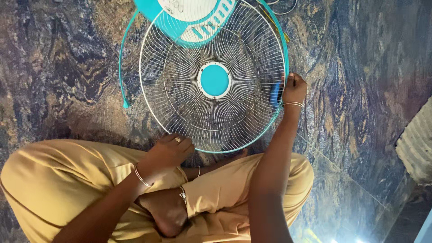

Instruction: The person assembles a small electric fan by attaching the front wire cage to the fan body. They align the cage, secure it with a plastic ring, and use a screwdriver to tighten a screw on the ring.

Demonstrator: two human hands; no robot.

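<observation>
Sitting on the floor (369,67), the person grips the fan guard's (214,81) rim: left hand (167,152) at 7 o'clock, right hand (294,90) pinching at 3. A finger could get nipped by thin wires.

I look down on a round white wire fan guard (211,85) with a teal hub disc (214,80) at its centre, lying on a dark marbled stone floor (369,67). A teal rim band (120,63) curves round the guard's edge, standing away from it on the left. My left hand (167,153) rests on the guard's near edge, fingers curled over the wire. My right hand (294,89) pinches the rim at the guard's right side, just beside a blue clip (275,94). Above the guard lies the fan's teal and white motor housing (189,15). I sit cross-legged in tan trousers (58,180), with thin bangles on both wrists.
</observation>
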